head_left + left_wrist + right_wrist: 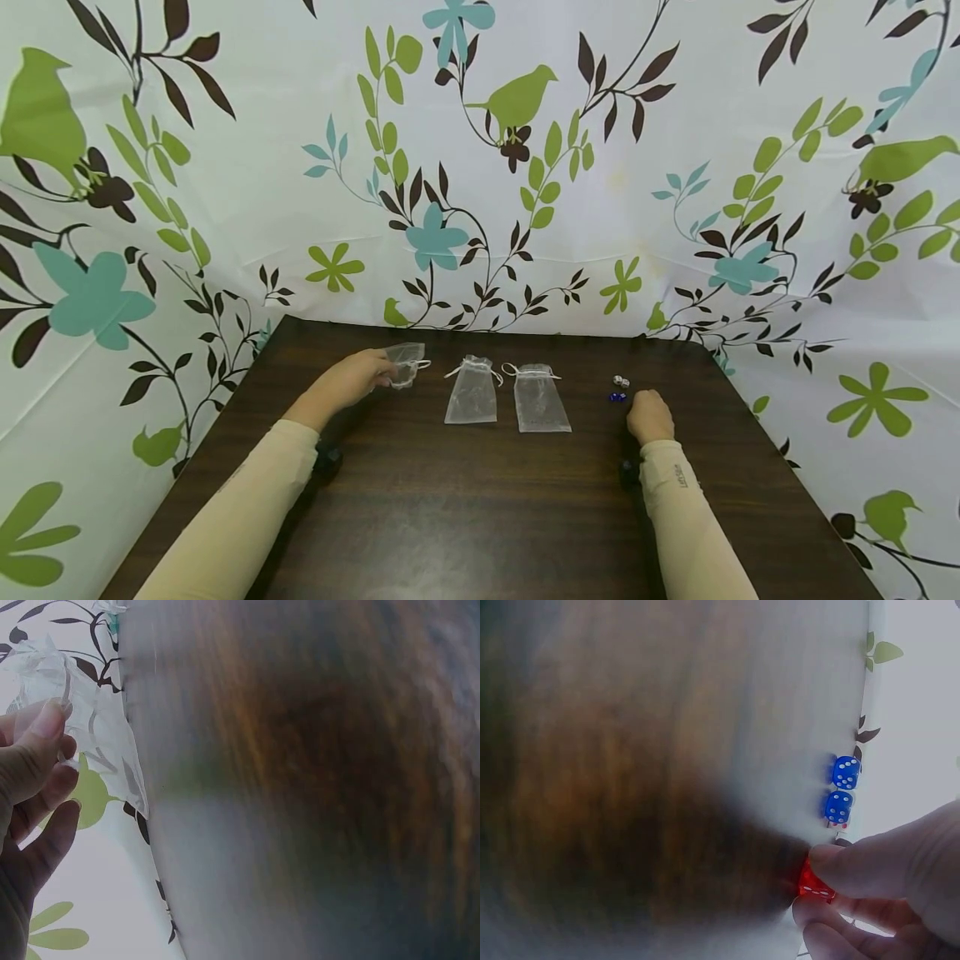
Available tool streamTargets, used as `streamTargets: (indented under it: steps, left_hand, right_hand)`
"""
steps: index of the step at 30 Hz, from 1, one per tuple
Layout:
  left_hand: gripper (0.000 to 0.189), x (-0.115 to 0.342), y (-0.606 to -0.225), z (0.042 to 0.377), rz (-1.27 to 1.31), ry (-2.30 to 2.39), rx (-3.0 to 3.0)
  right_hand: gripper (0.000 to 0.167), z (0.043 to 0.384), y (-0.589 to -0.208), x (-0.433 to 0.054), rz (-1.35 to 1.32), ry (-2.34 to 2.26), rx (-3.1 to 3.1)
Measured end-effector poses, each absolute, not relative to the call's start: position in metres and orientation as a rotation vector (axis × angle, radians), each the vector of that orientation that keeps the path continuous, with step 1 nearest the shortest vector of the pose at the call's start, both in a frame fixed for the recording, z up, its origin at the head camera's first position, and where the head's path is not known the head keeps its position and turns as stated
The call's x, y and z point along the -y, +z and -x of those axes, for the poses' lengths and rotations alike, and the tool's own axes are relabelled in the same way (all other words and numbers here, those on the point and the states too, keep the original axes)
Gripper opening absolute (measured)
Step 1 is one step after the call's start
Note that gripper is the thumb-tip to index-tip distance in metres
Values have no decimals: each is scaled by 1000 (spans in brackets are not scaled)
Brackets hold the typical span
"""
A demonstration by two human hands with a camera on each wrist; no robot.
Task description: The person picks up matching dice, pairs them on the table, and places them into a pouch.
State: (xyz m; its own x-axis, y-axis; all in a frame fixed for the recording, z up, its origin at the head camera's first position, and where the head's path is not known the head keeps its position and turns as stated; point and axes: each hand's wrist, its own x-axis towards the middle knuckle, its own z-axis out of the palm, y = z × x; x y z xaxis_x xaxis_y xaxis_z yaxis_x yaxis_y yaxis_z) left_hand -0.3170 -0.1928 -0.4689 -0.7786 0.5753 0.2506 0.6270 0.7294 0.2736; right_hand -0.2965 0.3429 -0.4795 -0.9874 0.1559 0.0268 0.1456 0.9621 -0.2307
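Observation:
My left hand point(347, 382) pinches a small sheer drawstring bag point(406, 363) between thumb and fingers, above the far left part of the table. White drawstring loops hang from the bag, which looks crumpled in the left wrist view. At the right, my right hand point(650, 417) is low at the tabletop. It pinches a red die point(814, 882) between thumb and fingertips, hidden from the head view. Just beyond it sit two blue dice point(843, 789) side by side, with white dice point(621, 381) behind them.
Two more sheer drawstring bags, one left point(472, 392) and one right point(542, 400), lie flat at the middle of the dark wooden table point(465, 508). A cloth point(480, 192) printed with leaves and birds hangs along the back and sides.

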Motion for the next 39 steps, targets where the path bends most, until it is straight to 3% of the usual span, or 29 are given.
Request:
streamTargets:
  steps: [39]
  left_hand:
    - [14,188,-475,317,995,-524,2788]
  right_hand:
    - [22,294,-478,-343,172,386,3070]
